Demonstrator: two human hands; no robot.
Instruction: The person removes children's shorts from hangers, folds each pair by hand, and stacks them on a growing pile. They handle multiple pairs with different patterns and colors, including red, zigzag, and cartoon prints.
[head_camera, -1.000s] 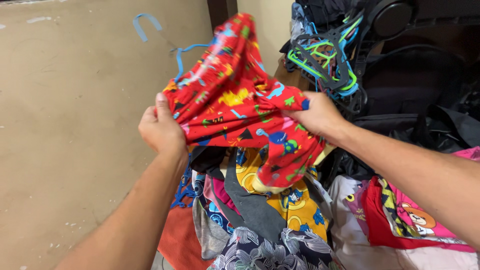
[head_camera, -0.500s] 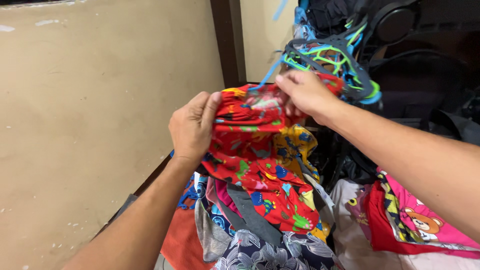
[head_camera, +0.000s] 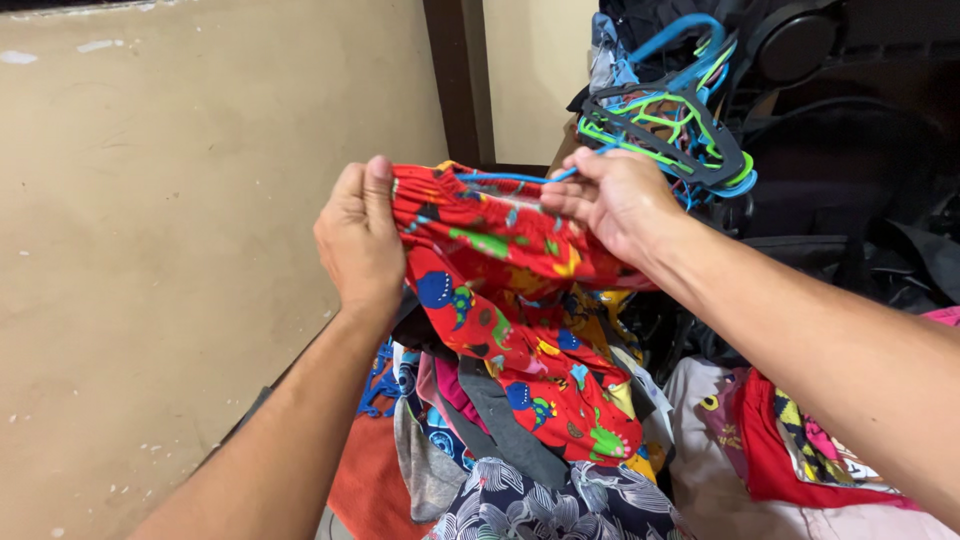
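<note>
Both hands, left hand (head_camera: 358, 235) and right hand (head_camera: 610, 200), are pinching the elastic waistband of the red dinosaur-print shorts (head_camera: 505, 310) above the clothes pile (head_camera: 520, 480), with a blue hanger (head_camera: 510, 178) threading inside, so a loosening pinch is risking the fabric slipping off.

The red patterned cloth shorts (head_camera: 500, 290) are showing a soft, matt weave, gathering into fine puckers along the waistband. The thin blue plastic hanger (head_camera: 510, 178) running through the waistband is looking smooth and faintly glossy. The bundle of black, green and blue plastic hangers (head_camera: 665, 125) is catching a slight sheen. The beige plastered wall (head_camera: 170, 220) is appearing matt and rough, with chipped specks. The dark floral fabric (head_camera: 540, 505) below is looking smoother, with a slight shine
</note>
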